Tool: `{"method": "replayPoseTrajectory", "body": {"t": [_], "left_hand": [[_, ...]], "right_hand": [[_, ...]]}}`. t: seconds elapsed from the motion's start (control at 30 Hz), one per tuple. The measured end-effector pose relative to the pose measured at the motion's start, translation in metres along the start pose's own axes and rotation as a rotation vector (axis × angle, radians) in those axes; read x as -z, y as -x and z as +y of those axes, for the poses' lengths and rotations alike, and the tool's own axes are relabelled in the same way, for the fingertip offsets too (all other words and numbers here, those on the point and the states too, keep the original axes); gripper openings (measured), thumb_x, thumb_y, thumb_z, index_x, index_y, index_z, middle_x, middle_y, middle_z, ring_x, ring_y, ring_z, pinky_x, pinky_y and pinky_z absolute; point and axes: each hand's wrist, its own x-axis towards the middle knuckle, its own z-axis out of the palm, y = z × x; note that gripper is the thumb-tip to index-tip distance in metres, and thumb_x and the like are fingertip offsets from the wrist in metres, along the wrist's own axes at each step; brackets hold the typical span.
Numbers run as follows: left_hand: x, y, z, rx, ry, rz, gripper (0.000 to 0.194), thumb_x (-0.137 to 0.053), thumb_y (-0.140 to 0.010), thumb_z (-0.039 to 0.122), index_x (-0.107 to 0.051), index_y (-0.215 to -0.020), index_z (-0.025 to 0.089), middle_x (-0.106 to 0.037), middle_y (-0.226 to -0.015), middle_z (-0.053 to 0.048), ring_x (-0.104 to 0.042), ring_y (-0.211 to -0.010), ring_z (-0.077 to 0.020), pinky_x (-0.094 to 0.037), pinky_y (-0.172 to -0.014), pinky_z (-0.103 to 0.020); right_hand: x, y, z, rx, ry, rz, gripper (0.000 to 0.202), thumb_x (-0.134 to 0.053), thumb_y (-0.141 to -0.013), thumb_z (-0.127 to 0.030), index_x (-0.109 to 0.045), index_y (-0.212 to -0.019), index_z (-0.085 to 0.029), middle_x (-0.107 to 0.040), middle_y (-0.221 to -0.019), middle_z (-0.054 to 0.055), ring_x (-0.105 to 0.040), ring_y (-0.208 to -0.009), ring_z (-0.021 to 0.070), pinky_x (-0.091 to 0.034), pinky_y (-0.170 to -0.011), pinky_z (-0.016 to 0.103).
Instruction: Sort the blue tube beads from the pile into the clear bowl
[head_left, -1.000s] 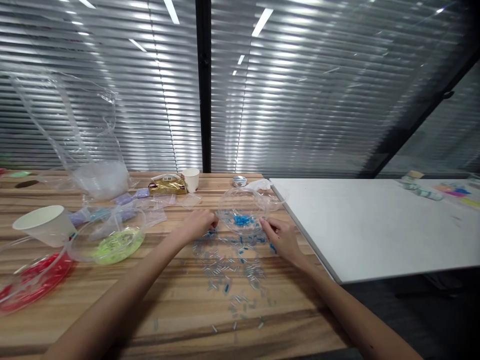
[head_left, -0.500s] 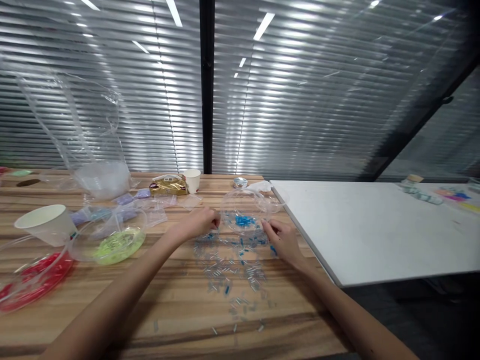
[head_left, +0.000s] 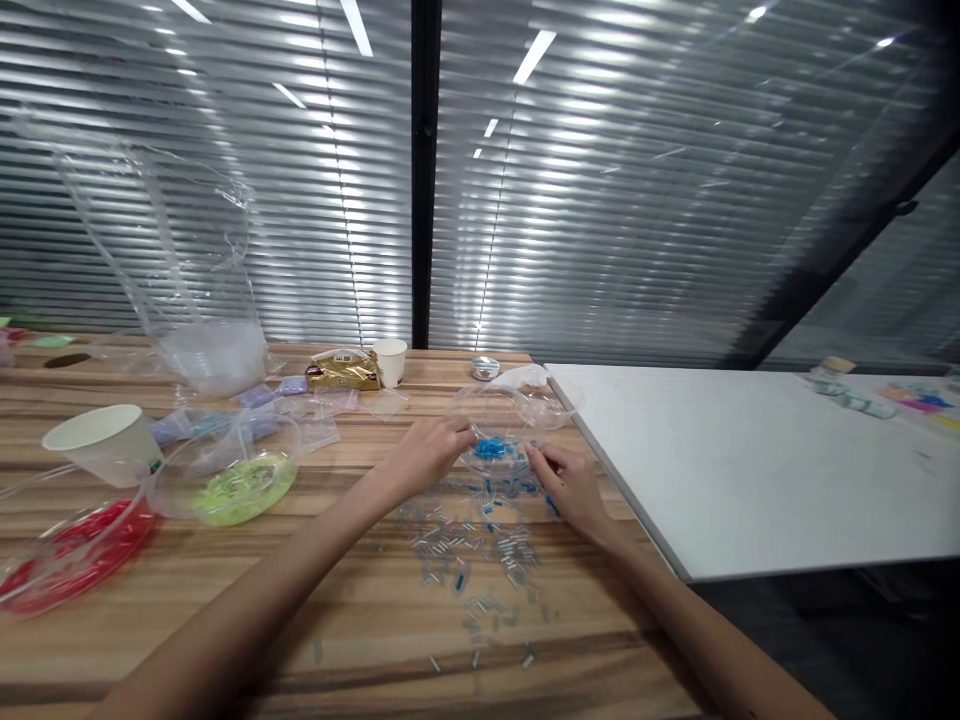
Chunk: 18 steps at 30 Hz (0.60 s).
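Observation:
A clear round container [head_left: 487, 405] stands on the wooden table with blue pieces [head_left: 492, 448] inside. My left hand [head_left: 433, 452] is at its left edge, fingers pinched together over the rim; what they hold, if anything, is too small to see. At the right edge of the container is my right hand [head_left: 564, 480], its thumb and fingers closed, their contents hidden. Many small clear pieces [head_left: 442, 540] and some blue ones are scattered on the table between my forearms.
At left are a container of red pieces [head_left: 82, 550], one of green pieces [head_left: 247, 488] and a paper cup [head_left: 105, 442]. Behind stand a plastic-wrapped bowl [head_left: 214, 355], a gold packet [head_left: 343, 370] and another cup [head_left: 390, 362]. A white table [head_left: 750, 460] adjoins at right.
My left hand has moved right, from beside the clear container to over its left rim. My right hand stays at the right side. The view has shifted slightly.

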Motion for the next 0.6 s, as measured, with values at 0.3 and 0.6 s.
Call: {"method": "replayPoseTrajectory", "body": {"t": [0.3,0.6], "left_hand": [[0.015,0.008,-0.022,0.134,0.050,-0.255,0.019,-0.056,-0.075,0.004,-0.069,-0.081,0.016,-0.068,-0.084,-0.004,-0.061,-0.080,-0.0180,-0.041,-0.068,-0.024],[-0.003,0.013,-0.036,0.220,0.001,-0.346,0.022,-0.052,-0.070,0.002,-0.068,-0.077,0.016,-0.067,-0.084,-0.006,-0.061,-0.078,-0.0203,-0.039,-0.062,-0.024]], "right_hand": [[0.002,-0.001,0.003,-0.024,0.006,0.016,0.048,-0.041,-0.091,-0.041,-0.041,-0.050,-0.018,-0.041,-0.045,-0.003,-0.038,-0.046,0.0103,-0.027,-0.049,0.025],[0.004,-0.001,0.001,-0.003,-0.002,0.027,0.047,-0.042,-0.091,-0.041,-0.040,-0.050,-0.018,-0.040,-0.045,-0.003,-0.037,-0.046,0.0097,-0.027,-0.049,0.024]]}}
